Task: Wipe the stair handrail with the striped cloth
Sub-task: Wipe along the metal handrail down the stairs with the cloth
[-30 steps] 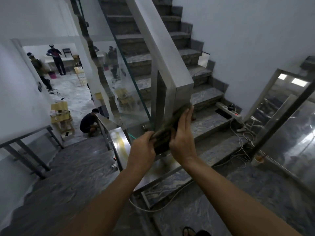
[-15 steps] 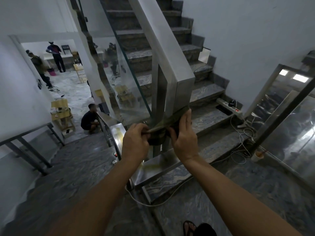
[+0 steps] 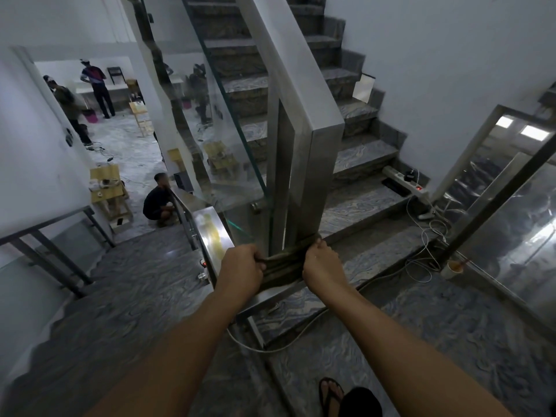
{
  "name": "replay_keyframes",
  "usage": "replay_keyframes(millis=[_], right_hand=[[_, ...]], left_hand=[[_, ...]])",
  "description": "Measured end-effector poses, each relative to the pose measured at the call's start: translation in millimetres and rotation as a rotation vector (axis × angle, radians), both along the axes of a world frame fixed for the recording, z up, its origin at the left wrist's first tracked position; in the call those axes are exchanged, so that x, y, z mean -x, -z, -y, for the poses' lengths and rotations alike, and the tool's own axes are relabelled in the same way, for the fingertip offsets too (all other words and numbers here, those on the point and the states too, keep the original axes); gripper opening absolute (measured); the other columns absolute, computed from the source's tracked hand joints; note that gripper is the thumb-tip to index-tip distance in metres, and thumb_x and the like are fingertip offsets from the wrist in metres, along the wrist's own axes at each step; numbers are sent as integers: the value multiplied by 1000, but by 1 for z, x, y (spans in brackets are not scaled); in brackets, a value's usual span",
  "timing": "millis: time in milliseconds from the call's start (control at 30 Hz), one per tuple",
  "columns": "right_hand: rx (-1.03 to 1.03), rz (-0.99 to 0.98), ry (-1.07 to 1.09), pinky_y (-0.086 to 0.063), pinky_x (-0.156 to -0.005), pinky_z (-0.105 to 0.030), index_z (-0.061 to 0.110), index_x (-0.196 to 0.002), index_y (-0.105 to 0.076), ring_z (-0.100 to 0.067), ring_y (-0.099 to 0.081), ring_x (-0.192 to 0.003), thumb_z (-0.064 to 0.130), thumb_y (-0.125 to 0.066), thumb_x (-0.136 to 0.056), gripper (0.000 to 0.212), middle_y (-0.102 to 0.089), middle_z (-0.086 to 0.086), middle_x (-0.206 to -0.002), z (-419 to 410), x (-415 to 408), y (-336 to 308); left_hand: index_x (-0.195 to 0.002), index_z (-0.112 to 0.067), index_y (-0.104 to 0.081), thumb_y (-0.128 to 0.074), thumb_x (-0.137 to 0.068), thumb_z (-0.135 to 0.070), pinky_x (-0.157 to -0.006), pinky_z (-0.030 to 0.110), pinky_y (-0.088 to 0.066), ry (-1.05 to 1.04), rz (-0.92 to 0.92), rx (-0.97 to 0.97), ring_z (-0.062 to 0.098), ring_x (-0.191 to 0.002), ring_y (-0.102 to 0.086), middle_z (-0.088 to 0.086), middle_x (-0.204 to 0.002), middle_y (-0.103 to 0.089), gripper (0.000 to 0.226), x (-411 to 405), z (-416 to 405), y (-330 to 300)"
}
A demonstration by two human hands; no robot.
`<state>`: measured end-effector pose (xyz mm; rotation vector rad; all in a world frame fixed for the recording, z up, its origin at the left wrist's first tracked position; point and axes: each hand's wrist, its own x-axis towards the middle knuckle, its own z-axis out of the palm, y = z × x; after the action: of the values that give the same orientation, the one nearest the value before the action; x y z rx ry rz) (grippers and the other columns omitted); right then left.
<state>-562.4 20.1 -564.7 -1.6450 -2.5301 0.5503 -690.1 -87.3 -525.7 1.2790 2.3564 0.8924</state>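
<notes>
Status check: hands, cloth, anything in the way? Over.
Left hand and right hand both gripping striped cloth, stretched around handrail post near its base. Nothing blocking.

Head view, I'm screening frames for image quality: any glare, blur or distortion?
Head view: dim overall; a bright glare patch on the lower steel rail; wide-angle bending at the edges; standing people in the far room look soft; both hands and the cloth stay fairly sharp.

head cam | looks forward-down (wide-angle) | close over hands (image 3: 282, 266) | single view
</notes>
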Motion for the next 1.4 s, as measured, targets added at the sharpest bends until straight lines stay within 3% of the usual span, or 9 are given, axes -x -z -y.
replay_keyframes(millis=[100, 267, 467, 633, 733, 867, 1033, 1233, 1400], right_hand=[[-24, 213, -91, -34, -104, -49, -1, -119, -55, -41, -35, -127, 9, -53, -85, 35, -40, -23, -138, 4, 3, -7], [-123, 317, -153, -13, -114, -57, 0, -141, -34, -40, -17, -141, 16, -42, -89, 55, -26, -23, -152, 15, 1, -2], [-144, 77, -500, 1, -117, -50, 18, -139, -41, -26, -20, -144, 17, -46, -87, 52, -32, -6, -154, 24, -22, 1], [-231, -206, -297, -8, -114, -57, 18, -133, -50, -29, -25, -143, 30, -54, -90, 45, -39, -8, -150, 4, -56, 8], [-167, -68, -215, -10, -115, -54, 13, -137, -43, -36, -16, -144, 37, -46, -94, 49, -31, -13, -153, 1, -56, 10], [-185, 38, -209, 4, -115, -54, 13, -146, -27, -28, 1, -147, 39, -27, -99, 54, -20, -6, -158, 13, -35, 16], [-221, 101, -336, -2, -117, -53, 5, -146, -25, -28, -15, -146, 40, -14, -94, 63, -24, -14, -156, 30, -19, 20], [-332, 127, -507, 1, -113, -53, 10, -141, -40, -26, -32, -140, 38, -23, -95, 56, -40, -10, -149, 38, -33, 22], [-331, 193, -363, -6, -116, -52, 6, -139, -41, -32, -29, -141, 45, -18, -96, 62, -39, -20, -148, 24, -35, 16]], left_hand=[[-82, -10, -70, -63, -79, -6, -75, 33, -52, -7, -52, 29, 24, -85, -62, 11, -90, -68, 9, 2, 0, 5], [-86, -10, -70, -61, -81, -6, -75, 33, -51, -24, -134, 111, 24, -87, -62, 9, -92, -67, 11, 13, 4, 4], [-90, -14, -65, -66, -80, -17, -79, 38, -56, -110, -252, 325, 21, -85, -62, 5, -88, -65, 10, 25, 14, 4], [-92, -13, -63, -74, -65, -17, -87, 42, -47, -55, -592, 87, 30, -101, -52, 11, -103, -60, 30, -20, 15, 16], [-84, -12, -69, -71, -66, -14, -78, 39, -50, 114, -531, 9, 27, -92, -56, 8, -95, -62, 18, -46, 16, 31], [-109, -12, -68, -58, -79, -23, -99, 46, -43, 146, -451, 137, 33, -113, -56, 12, -116, -64, 34, -46, 25, 52], [-145, -8, -29, -40, -90, -36, -115, 54, 8, 98, -523, 359, 35, -147, -2, 16, -157, -22, 63, -31, 40, 52], [-137, -4, -39, -43, -91, -35, -115, 48, 9, 84, -504, 318, 38, -146, 6, 21, -159, -4, 56, -29, 36, 40], [-141, 2, -32, -14, -83, -32, -120, 46, -12, 61, -357, 264, 36, -145, -15, 23, -155, -23, 70, -34, 33, 46]])
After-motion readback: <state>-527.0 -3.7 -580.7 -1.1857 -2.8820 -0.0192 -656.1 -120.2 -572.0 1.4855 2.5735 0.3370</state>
